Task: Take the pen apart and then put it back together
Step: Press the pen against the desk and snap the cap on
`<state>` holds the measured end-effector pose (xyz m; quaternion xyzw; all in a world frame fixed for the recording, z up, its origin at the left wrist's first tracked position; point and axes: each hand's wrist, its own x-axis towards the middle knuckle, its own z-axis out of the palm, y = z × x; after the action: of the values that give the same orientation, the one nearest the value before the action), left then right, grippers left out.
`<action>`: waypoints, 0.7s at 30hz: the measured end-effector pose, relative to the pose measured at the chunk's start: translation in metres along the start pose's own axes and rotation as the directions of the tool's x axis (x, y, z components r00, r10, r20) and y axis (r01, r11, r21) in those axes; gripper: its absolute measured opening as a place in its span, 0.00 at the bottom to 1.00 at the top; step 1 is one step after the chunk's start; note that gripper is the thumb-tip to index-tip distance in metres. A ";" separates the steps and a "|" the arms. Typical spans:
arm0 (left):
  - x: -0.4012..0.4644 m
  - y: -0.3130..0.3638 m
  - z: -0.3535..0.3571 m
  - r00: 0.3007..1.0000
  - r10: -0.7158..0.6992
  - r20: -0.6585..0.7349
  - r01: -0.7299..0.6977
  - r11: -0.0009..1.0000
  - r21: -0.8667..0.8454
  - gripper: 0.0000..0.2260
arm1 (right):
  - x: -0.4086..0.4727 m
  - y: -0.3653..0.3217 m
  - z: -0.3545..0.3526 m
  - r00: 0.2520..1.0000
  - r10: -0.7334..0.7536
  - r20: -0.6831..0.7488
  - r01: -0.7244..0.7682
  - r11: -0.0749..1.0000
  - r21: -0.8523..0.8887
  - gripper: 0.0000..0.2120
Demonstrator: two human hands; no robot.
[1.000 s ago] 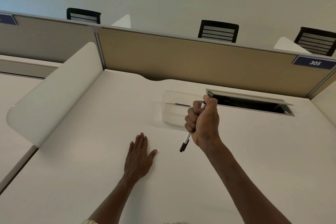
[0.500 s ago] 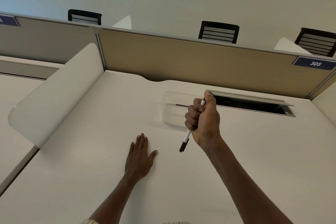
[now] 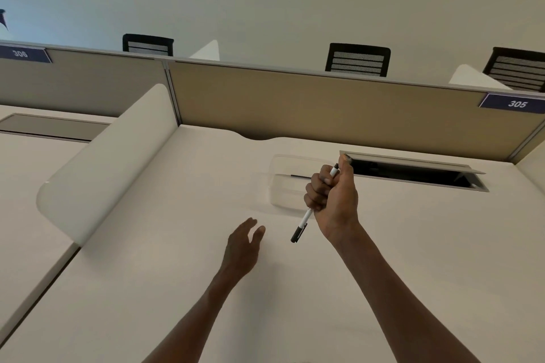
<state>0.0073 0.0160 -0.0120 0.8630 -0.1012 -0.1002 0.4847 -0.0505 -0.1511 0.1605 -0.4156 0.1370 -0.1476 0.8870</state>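
Note:
A white pen [image 3: 303,221] with a black cap at its lower end is gripped in the fist of my right hand [image 3: 333,200], held above the white desk [image 3: 413,244]. Its upper end sticks out by my thumb. My left hand [image 3: 243,244] hovers just above the desk to the left of the pen's cap, fingers apart and holding nothing.
A clear plastic tray [image 3: 290,183] with a thin dark piece in it lies behind my right hand. An open cable hatch [image 3: 413,172] sits at the back right. A curved white divider [image 3: 109,162] bounds the desk's left side and a beige partition [image 3: 324,109] its back.
My left hand has lifted off the desk, where it lay flat, and turned toward the pen. My right hand keeps the pen in much the same place.

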 end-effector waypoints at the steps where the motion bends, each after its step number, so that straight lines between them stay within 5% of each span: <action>1: -0.003 0.010 -0.002 1.000 0.005 -0.014 -0.006 0.998 -0.062 0.17 | 0.000 0.000 0.000 1.000 -0.001 -0.002 0.001 1.000 0.008 0.25; 8: -0.028 0.068 -0.015 0.991 0.009 0.136 0.055 0.885 -0.462 0.17 | -0.003 -0.004 0.002 1.000 -0.015 -0.004 0.015 0.999 0.047 0.27; 15: -0.042 0.092 -0.027 0.883 0.039 0.467 0.253 0.799 -0.546 0.22 | -0.007 -0.008 0.002 0.998 -0.046 0.032 0.045 0.997 0.056 0.27; 21: -0.044 0.098 -0.027 0.865 0.057 0.498 0.343 0.658 -0.670 0.19 | -0.009 -0.013 -0.002 0.995 -0.087 0.058 0.082 0.994 0.071 0.26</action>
<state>-0.0353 -0.0002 0.0894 0.5434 -0.0972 -0.3813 0.7416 -0.0612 -0.1576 0.1706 -0.3947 0.0870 -0.1769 0.8974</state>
